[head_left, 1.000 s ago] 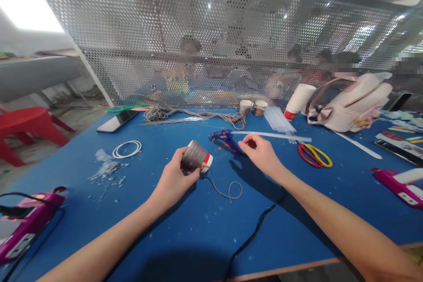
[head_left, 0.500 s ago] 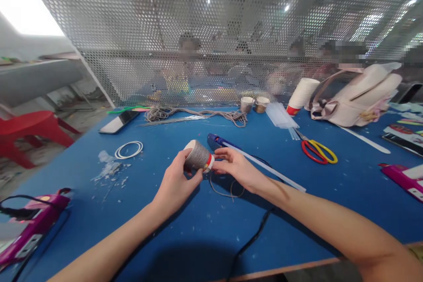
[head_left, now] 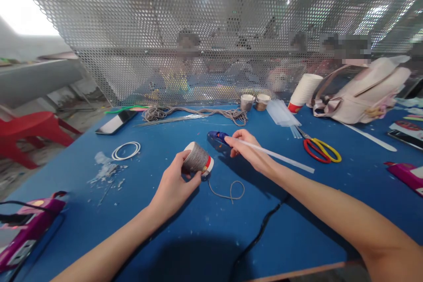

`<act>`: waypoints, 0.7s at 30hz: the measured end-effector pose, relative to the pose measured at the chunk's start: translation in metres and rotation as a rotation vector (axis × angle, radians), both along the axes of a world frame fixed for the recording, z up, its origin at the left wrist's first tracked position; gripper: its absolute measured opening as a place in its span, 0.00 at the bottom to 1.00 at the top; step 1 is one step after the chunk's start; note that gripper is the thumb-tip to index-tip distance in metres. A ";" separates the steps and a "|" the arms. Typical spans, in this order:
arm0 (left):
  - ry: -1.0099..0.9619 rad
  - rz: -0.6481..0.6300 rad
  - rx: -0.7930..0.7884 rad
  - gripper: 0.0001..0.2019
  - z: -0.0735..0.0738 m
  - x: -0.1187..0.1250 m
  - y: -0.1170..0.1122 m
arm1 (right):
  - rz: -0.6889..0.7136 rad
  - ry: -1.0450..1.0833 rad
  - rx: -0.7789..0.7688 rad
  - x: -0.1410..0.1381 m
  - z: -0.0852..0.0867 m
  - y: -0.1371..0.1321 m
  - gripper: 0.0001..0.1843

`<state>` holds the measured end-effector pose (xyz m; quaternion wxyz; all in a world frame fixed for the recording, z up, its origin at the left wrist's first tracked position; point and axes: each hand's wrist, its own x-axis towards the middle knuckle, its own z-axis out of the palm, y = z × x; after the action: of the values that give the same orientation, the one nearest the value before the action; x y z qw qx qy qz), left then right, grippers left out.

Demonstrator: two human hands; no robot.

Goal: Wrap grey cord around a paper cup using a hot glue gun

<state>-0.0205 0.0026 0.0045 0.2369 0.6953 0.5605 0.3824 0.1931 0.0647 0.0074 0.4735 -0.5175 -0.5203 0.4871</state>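
A paper cup (head_left: 197, 158) wound with grey cord lies tilted in my left hand (head_left: 176, 179), whose fingers and thumb grip its sides. Its red-banded end points right, and a loose tail of grey cord (head_left: 220, 195) curls from it onto the table. My right hand (head_left: 246, 147) is closed around a blue hot glue gun (head_left: 217, 138) at its back end. A long translucent glue stick (head_left: 280, 157) sticks out of the gun to the right, passing by the hand. The gun's grip is partly hidden behind the fingers.
Scissors (head_left: 321, 150), stacked paper cups (head_left: 306, 90), glue sticks (head_left: 282, 113) and a backpack (head_left: 361, 92) stand at right. Two wrapped cups (head_left: 247, 102) and a cord bundle (head_left: 194, 112) lie at the back. A phone (head_left: 115, 122), white ring (head_left: 126, 151) and power strip (head_left: 33, 229) are left; a black cable (head_left: 261, 231) crosses the front.
My right hand has left the cup's red-banded end, moved up and right, and taken hold of the glue gun, whose glue stick is raised a little. My left hand still holds the cup.
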 end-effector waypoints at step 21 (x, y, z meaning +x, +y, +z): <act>-0.011 0.006 -0.012 0.21 0.002 -0.001 0.000 | -0.133 0.138 -0.037 0.006 0.011 0.021 0.15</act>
<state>-0.0217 0.0028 0.0068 0.2432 0.6901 0.5634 0.3836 0.1991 0.0854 0.0187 0.5298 -0.5247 -0.4420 0.4986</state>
